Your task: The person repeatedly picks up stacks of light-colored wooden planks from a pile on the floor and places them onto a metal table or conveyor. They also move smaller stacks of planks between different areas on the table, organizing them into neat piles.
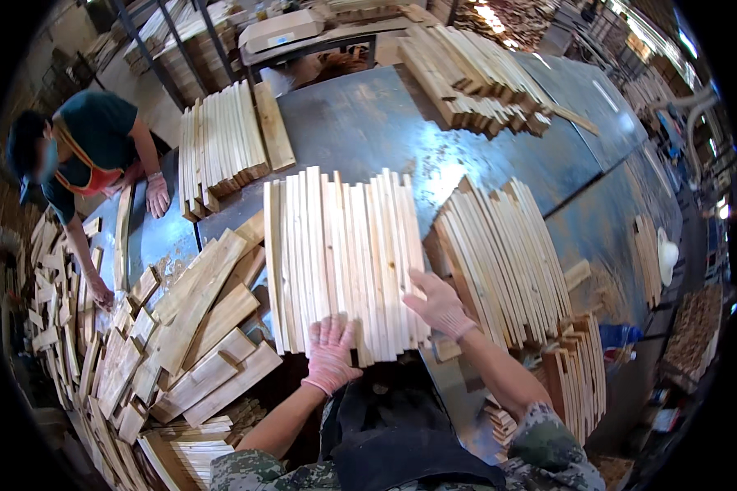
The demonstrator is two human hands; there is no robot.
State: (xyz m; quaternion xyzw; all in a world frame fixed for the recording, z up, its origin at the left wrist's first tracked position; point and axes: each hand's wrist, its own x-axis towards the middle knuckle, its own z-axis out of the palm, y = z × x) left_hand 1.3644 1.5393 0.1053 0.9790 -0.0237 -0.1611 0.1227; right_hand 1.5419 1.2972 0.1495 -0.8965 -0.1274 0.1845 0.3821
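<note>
A row of pale wooden strips (340, 254) stands side by side on the metal table right in front of me, with uneven far ends. My left hand (332, 353), in a pinkish-white knit glove, rests at their near ends with its fingers outstretched on the wood. Against the right side of the row lies my right hand (440, 306), in a similar glove, its fingers extended and touching the outer strips. Neither hand is wrapped around a single strip. Just right of it leans a second row of strips (508, 262).
Loose boards (196, 303) lie in a jumbled heap on the left. A co-worker (98, 155) reaches over a board there. Bundled strips (225, 139) stand at the back left, and a larger stack (475, 74) lies at the far right on the blue-grey table (344, 110).
</note>
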